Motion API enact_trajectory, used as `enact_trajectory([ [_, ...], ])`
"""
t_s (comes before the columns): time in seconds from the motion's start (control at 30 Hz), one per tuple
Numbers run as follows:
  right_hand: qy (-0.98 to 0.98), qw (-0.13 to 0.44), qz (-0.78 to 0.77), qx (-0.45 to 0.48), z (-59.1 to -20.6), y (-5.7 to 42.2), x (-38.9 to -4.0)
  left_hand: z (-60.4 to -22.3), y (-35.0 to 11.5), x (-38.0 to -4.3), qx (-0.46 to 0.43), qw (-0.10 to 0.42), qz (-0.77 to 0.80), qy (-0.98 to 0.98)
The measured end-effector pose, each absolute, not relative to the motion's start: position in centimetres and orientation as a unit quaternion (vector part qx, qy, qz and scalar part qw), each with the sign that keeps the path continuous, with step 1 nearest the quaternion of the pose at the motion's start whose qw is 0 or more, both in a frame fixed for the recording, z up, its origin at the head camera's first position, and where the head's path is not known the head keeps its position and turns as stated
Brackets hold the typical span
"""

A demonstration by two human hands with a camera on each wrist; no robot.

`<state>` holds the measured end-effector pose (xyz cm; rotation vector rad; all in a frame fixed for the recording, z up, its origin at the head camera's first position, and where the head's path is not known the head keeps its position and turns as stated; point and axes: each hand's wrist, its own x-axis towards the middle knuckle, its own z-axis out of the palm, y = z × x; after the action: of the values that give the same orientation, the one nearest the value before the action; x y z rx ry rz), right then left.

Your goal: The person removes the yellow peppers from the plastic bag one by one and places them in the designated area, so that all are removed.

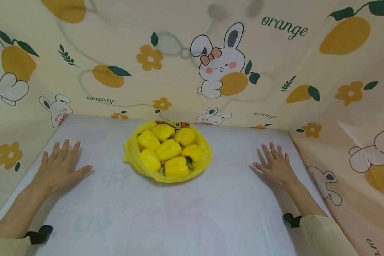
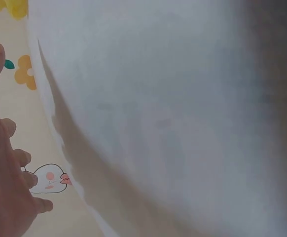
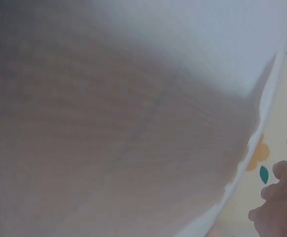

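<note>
Several yellow bell peppers [image 1: 168, 150] sit together in a yellow plastic bag [image 1: 160, 177], its mouth spread wide, at the back middle of the table. To the left of the bag is my left hand [image 1: 60, 167], palm down with fingers spread and holding nothing. My right hand [image 1: 276, 167] lies off to the right of the bag, fingers also spread and nothing in them. In the left wrist view, part of the left hand [image 2: 5, 163] shows at the left edge. The right wrist view catches the right hand's fingertips [image 3: 281, 170] at its right edge.
The white table [image 1: 166, 220] carries faint printed marks. A cream cloth [image 1: 179, 81] with rabbits, oranges and flowers rises behind and along both sides. At the bag's back rim lies a small orange-and-black printed patch [image 1: 172, 124]. Dark straps [image 1: 40, 234] sit at the sleeve cuffs.
</note>
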<state>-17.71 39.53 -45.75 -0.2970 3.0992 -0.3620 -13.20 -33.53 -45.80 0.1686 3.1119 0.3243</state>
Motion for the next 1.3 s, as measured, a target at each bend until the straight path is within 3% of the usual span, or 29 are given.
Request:
enact_trajectory([
  [0.6,0.983,-0.015,-0.136,-0.125,-44.4,38.2,-18.2,-44.8,-33.3,-14.1,0.07,0.006,0.093,0.993],
  [1.3,0.96,-0.048,-0.19,-0.201,-42.2,32.6,-18.9,-43.0,-29.7,-16.2,0.121,0.009,0.187,0.975],
])
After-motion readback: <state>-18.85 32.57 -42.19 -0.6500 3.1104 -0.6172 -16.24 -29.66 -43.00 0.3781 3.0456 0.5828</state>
